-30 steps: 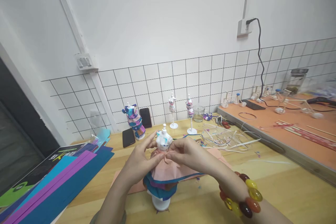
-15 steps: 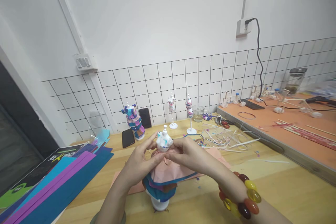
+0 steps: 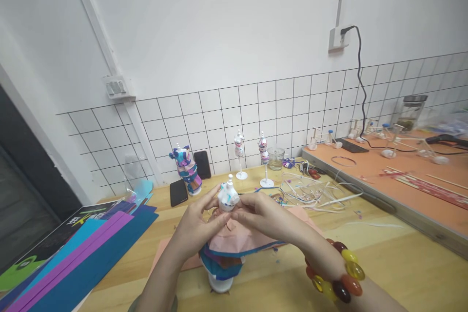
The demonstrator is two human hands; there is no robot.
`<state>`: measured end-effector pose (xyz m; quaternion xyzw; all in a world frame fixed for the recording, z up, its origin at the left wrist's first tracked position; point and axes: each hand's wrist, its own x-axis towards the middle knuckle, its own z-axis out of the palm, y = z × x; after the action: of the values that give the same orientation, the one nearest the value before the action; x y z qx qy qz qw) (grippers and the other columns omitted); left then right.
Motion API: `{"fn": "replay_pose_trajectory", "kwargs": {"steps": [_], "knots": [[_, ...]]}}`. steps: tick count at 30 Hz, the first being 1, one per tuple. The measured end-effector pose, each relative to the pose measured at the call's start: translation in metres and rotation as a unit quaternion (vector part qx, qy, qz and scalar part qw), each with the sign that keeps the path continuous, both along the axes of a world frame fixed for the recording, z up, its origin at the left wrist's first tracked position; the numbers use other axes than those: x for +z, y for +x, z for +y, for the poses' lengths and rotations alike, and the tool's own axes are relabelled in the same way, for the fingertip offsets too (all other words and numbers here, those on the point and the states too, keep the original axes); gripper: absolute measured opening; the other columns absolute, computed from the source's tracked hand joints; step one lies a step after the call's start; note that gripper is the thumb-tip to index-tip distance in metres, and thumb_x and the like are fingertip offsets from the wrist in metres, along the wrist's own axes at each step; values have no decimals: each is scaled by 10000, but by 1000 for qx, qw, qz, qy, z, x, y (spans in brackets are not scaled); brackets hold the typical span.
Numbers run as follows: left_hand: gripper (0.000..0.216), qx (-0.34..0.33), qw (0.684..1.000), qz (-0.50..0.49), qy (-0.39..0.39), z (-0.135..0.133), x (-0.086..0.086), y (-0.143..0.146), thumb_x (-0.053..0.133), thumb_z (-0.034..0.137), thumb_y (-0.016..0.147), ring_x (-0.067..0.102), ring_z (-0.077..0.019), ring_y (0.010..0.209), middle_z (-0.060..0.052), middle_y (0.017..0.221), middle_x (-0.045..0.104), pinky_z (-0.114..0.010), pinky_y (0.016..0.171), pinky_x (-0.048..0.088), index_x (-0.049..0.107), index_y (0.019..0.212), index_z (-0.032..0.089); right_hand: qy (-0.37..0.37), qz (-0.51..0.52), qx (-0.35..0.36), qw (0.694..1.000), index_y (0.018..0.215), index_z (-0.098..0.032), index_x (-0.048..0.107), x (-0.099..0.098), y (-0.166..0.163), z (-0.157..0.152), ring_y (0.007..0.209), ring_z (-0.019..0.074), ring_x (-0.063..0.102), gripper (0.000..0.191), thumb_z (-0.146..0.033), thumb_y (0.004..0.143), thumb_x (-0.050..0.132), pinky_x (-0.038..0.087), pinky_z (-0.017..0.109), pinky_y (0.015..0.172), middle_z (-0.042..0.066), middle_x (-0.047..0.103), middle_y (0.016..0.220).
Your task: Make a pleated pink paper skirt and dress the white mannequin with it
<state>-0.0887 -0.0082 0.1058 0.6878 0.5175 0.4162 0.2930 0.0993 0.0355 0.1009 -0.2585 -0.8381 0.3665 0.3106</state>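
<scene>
A small white mannequin (image 3: 228,197) with coloured blotches stands on a white base (image 3: 220,284) in front of me. It wears a layered paper skirt (image 3: 234,241): pink on top, blue and purple beneath. My left hand (image 3: 196,224) pinches the pink paper at the waist from the left. From the right, my right hand (image 3: 262,210) pinches the same waist, fingers pressed together. A bracelet of amber and red beads (image 3: 338,276) circles my right wrist.
Sheets of blue, purple and teal paper (image 3: 84,253) lie at the left. Behind stand a dressed mannequin (image 3: 186,167), two phones (image 3: 179,191), two bare mannequins (image 3: 240,153) and a glass jar (image 3: 276,157). White paper strips (image 3: 318,192) tangle at right, beside an orange mat (image 3: 402,175).
Both hands stay at the mannequin's waist, shifting slightly. The pink paper layer has settled a little differently around the skirt.
</scene>
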Motion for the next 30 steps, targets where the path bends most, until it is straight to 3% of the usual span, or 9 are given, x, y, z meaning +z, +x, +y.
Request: {"fn": "replay_pose_trajectory", "kwargs": {"steps": [6,14,25,30], "knots": [[674,7,1000,14,17,2,-3,-2,640,365,760,510,-233,1184,-50,1279,579,-376,990,417,382,1373,254,1,12,-4,1000,871,-167,672,1,-1,0,657,119,521,177,-188,848,497,355,200,561,-4,627,741],[658,27,998,54,24,-1,-1,-4,630,409,755,552,-223,1014,-66,1266,556,-382,921,449,412,1360,271,2,11,0,1000,793,-156,644,3,-2,0,568,92,443,156,-163,831,492,296,193,507,-38,529,623],[609,-12,1000,24,-11,0,-2,-6,548,333,824,503,-200,1032,-65,1184,546,-322,876,461,341,1393,264,13,-20,-32,999,675,-156,530,-2,-4,3,540,74,354,209,-260,854,503,239,194,468,-61,379,579],[611,1,999,41,-3,3,-5,-11,567,321,812,510,-203,1024,-58,1122,560,-346,915,426,358,1383,265,-25,-6,11,1000,737,-157,558,-1,1,1,574,85,359,217,-315,875,503,263,201,493,-50,386,615]]}}
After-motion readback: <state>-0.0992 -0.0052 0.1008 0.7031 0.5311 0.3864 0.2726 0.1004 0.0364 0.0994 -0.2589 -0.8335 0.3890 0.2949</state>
